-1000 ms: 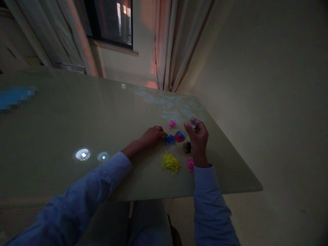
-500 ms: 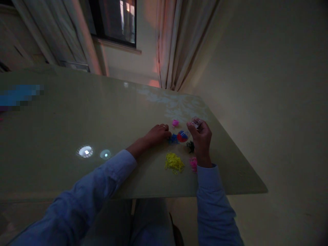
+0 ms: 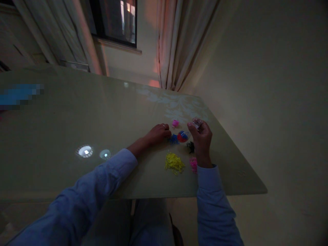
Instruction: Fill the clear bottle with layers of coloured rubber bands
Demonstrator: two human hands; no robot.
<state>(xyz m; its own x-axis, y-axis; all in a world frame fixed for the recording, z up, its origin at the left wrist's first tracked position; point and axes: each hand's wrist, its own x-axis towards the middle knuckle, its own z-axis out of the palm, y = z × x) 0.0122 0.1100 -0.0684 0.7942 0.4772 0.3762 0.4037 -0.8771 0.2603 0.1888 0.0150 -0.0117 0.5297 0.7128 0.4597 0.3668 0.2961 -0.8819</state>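
Note:
My left hand rests on the table with its fingers curled together at the left edge of a small blue pile of thin pieces, perhaps rubber bands. What its fingertips pinch, if anything, is hidden. Right beside that pile lies a round, clear-looking dish with red and blue in it. Raised just to the right, my right hand is closed around a small clear plastic piece, whose kind I cannot make out. Below the right hand's thumb sits a little black pile.
A yellow pile of thin pieces lies nearer me, with a pink pile partly behind my right wrist. Farther back is a small bright pink object. The glossy table ends at a slanted right edge near the wall.
Almost nothing differs. Both hands stay in nearly the same places, and the piles and dish look unmoved.

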